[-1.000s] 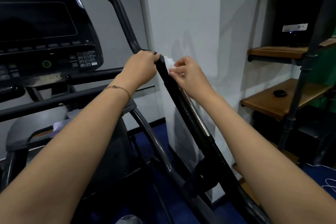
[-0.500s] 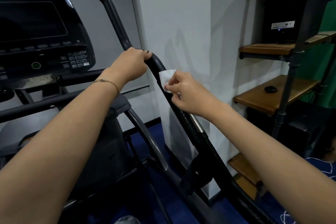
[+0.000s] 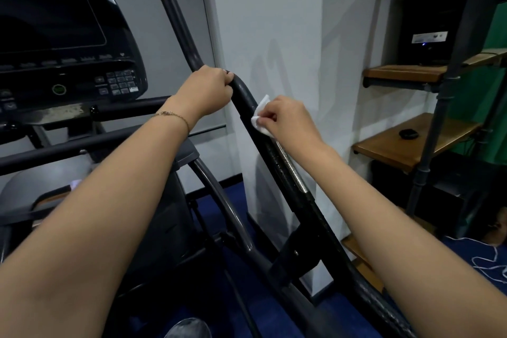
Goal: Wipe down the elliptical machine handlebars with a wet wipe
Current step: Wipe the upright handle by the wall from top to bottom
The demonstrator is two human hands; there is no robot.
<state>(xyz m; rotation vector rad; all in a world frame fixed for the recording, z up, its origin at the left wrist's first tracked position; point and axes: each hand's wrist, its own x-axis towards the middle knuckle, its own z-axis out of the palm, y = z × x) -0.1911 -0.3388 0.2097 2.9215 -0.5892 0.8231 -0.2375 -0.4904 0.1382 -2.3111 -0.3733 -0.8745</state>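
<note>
The black right handlebar (image 3: 277,162) of the elliptical runs from its bend near the picture's centre down to the lower right, with a chrome strip along its side. My left hand (image 3: 205,92) grips the bar at the bend. Just below it, my right hand (image 3: 288,121) pinches a small white wet wipe (image 3: 260,115) against the right side of the bar.
The dark console (image 3: 63,44) with a keypad fills the upper left. A white pillar (image 3: 263,35) stands close behind the handlebar. Wooden shelves on a pipe frame (image 3: 428,129) are at the right, with a small black object (image 3: 408,133) and a black box (image 3: 433,22).
My right hand with the wipe has slid down the bar from right beside the left hand at the bend to a little below it. The left hand has kept its grip.
</note>
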